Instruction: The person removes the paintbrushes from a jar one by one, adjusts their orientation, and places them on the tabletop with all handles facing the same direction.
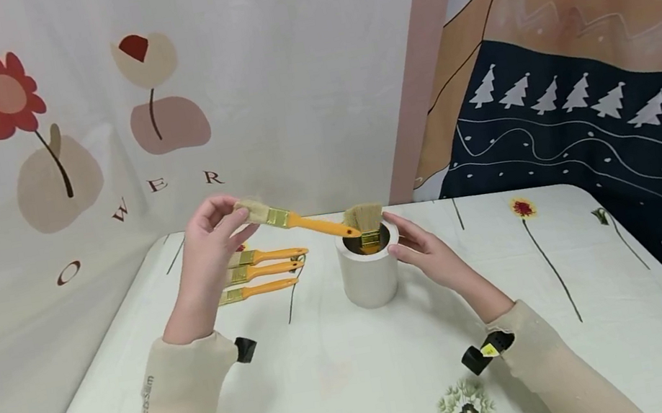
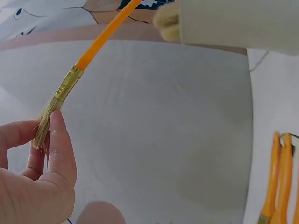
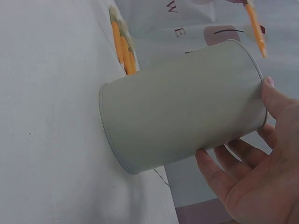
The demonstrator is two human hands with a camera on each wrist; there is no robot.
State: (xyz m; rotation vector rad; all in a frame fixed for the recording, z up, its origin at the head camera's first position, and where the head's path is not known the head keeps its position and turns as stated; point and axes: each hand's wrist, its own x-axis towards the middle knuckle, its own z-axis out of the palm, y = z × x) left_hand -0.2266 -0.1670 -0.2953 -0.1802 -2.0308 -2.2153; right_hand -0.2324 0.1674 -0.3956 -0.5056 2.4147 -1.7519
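Observation:
Thumb and fingers of my left hand [image 1: 218,229] pinch a paintbrush [image 1: 314,224] by its pale bristles. Its orange handle slants down to the right, and the tip overlaps the mouth of a white cylindrical container [image 1: 371,276] in the head view. Bristles and a gold ferrule of another paintbrush [image 1: 364,219] stick up out of that container; its handle is mostly hidden inside. My right hand [image 1: 427,254] holds the container's right side near the rim, thumb at the front edge, as the right wrist view [image 3: 261,177] also shows.
Several more paintbrushes [image 1: 272,269] lie side by side on the table left of the container, handles toward it. A flower-printed white cloth [image 1: 347,379] covers the table. A printed curtain [image 1: 284,83] hangs behind the table's far edge.

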